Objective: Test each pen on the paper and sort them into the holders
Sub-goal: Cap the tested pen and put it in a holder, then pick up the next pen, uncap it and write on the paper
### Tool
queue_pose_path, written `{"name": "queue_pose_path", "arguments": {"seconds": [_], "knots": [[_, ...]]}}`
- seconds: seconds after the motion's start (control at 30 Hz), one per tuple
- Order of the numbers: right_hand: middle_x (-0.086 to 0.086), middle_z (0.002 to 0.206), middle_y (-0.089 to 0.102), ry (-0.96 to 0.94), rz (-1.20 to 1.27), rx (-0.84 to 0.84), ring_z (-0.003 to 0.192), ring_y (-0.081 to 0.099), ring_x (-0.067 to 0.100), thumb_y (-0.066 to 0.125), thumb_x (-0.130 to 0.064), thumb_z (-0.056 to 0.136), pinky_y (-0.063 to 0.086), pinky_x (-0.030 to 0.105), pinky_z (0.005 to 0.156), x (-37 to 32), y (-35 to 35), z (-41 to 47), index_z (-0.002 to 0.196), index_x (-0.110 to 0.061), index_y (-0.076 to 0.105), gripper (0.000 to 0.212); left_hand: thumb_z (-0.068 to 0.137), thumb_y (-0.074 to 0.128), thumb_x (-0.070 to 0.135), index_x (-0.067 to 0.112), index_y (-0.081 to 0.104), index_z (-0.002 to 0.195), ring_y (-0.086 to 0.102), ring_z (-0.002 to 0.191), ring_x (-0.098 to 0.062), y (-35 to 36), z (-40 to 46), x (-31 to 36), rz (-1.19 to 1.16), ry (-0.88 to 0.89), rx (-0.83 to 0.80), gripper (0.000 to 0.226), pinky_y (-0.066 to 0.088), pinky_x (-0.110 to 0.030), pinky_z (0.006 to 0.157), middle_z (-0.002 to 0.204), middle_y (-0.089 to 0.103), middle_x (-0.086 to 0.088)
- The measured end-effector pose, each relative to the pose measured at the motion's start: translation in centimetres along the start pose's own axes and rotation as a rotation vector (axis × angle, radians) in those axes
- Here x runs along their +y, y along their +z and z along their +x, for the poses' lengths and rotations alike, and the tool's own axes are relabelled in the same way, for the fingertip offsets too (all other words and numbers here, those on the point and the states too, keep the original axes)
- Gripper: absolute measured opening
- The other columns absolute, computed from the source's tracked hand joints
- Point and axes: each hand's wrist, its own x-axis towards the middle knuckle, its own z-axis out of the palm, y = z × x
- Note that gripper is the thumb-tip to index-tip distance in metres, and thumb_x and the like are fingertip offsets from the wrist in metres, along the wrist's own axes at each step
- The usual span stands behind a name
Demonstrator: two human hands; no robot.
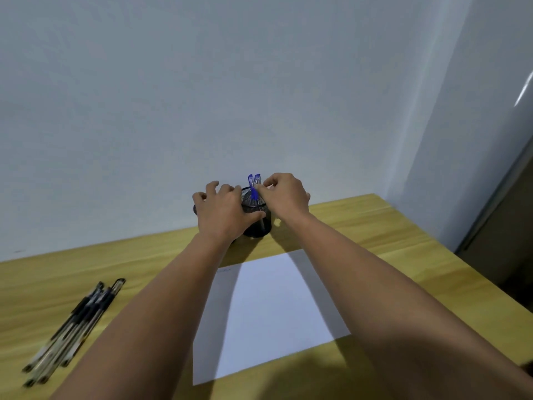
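**A:** Where are your hands?

**B:** Both are at the far edge of the worktop point(375, 226), by the wall. My left hand point(222, 212) grasps the black mesh holder point(258, 219), thumb across its front, fingers curled over the near rim side. My right hand point(284, 196) pinches the top of a blue pen point(254, 189) with fingertips, so that grip is clenched on the pen.

**A:** Is the pen inside the holder?

**B:** Its lower part is down in the mesh holder and its cap end sticks up above the rim. There are 2 blue caps showing close together, touching or nearly so; I cannot tell whether my fingers hold 1 or both.

**A:** Is there a second holder?

**B:** A dark edge point(195, 209) shows just left of my left hand, mostly hidden behind it. I cannot tell what it is.

**A:** And the paper?

**B:** The white sheet point(277, 307) lies flat between my forearms, nearer to me than the holder, with a faint blue mark near its far left corner.

**A:** The other pens?

**B:** A bundle of black-capped pens point(72, 327) lies on the worktop well to the left, apart from the paper, lined up side by side and slanted.
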Motion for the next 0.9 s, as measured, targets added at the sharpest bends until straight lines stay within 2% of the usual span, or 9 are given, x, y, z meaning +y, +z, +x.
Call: {"name": "queue_pose_path", "arguments": {"seconds": [0.1, 0.23, 0.4, 0.5, 0.63, 0.73, 0.83, 0.9], "knots": [[-0.012, 0.090, 0.067, -0.038, 0.035, 0.012, 0.105, 0.069, 0.023, 0.067, -0.041, 0.096, 0.049, 0.045, 0.102, -1.3, -1.3, -2.1, 0.087, -0.031, 0.070, 0.013, 0.079, 0.048, 0.082, 0.025, 0.066, 0.118, 0.042, 0.135, -0.028, -2.9, -1.8, -1.0, -0.050, -0.014, 0.035, 0.072, 0.035, -0.048, 0.096, 0.127, 0.066, 0.001], [-0.006, 0.092, 0.076, -0.106, 0.104, 0.001, 0.098, 0.072, 0.025, 0.068, -0.038, 0.091, 0.058, 0.044, 0.094, -4.3, -2.1, -5.2, 0.083, -0.029, 0.071, 0.013, 0.086, 0.050, 0.072, 0.025, 0.067, 0.128, 0.047, 0.130, -0.029, -7.4, -5.1, -4.4, -0.097, -0.027, 0.050, 0.065, 0.037, -0.047, 0.096, 0.130, 0.065, 0.000], [-0.005, 0.094, 0.079, -0.189, 0.128, -0.116, 0.093, 0.072, 0.018, 0.069, -0.031, 0.093, 0.058, 0.035, 0.087, -8.7, -0.4, -10.0, 0.093, -0.020, 0.081, 0.016, 0.091, 0.054, 0.062, 0.027, 0.065, 0.131, 0.048, 0.130, -0.028, -11.4, -9.5, -10.9, -0.088, -0.108, 0.031, 0.055, 0.039, -0.047, 0.099, 0.132, 0.065, 0.001], [-0.004, 0.094, 0.080, -0.252, 0.100, -0.231, 0.094, 0.073, 0.019, 0.071, -0.029, 0.091, 0.059, 0.037, 0.087, -10.8, 2.1, -12.7, 0.091, -0.020, 0.080, 0.013, 0.092, 0.058, 0.054, 0.027, 0.066, 0.130, 0.049, 0.130, -0.026, -12.5, -12.2, -14.7, -0.102, -0.168, 0.013, 0.047, 0.040, -0.046, 0.100, 0.132, 0.065, 0.003], [-0.002, 0.098, 0.080, -0.367, -0.010, -0.392, 0.096, 0.073, 0.020, 0.073, -0.026, 0.092, 0.060, 0.038, 0.088, -12.3, 6.0, -15.5, 0.093, -0.023, 0.081, 0.009, 0.092, 0.064, 0.044, 0.029, 0.069, 0.125, 0.054, 0.126, -0.022, -11.7, -15.5, -18.8, -0.155, -0.254, -0.065, 0.037, 0.047, -0.043, 0.098, 0.127, 0.068, 0.007], [0.000, 0.111, 0.080, -0.444, -0.104, -0.523, 0.107, 0.072, 0.023, 0.070, -0.021, 0.095, 0.058, 0.039, 0.093, -12.2, 9.1, -17.5, 0.107, -0.021, 0.081, 0.016, 0.090, 0.066, 0.042, 0.032, 0.072, 0.119, 0.063, 0.116, -0.021, -9.0, -18.1, -21.0, -0.220, -0.331, -0.115, 0.031, 0.053, -0.038, 0.089, 0.122, 0.071, 0.007], [0.001, 0.128, 0.072, -0.504, -0.188, -0.598, 0.117, 0.066, 0.026, 0.062, -0.020, 0.101, 0.053, 0.043, 0.102, -11.5, 12.3, -19.1, 0.119, -0.027, 0.077, 0.024, 0.089, 0.064, 0.042, 0.034, 0.075, 0.111, 0.066, 0.101, -0.024, -6.0, -20.2, -22.3, -0.248, -0.356, -0.167, 0.026, 0.054, -0.035, 0.075, 0.111, 0.070, 0.004], [0.002, 0.133, 0.066, -0.584, -0.265, -0.633, 0.122, 0.061, 0.029, 0.056, -0.020, 0.105, 0.050, 0.048, 0.105, -11.2, 14.2, -19.6, 0.130, -0.031, 0.073, 0.032, 0.089, 0.065, 0.041, 0.035, 0.076, 0.110, 0.064, 0.101, -0.026, -4.7, -20.6, -23.0, -0.269, -0.349, -0.157, 0.025, 0.054, -0.037, 0.075, 0.111, 0.064, 0.001]]}}
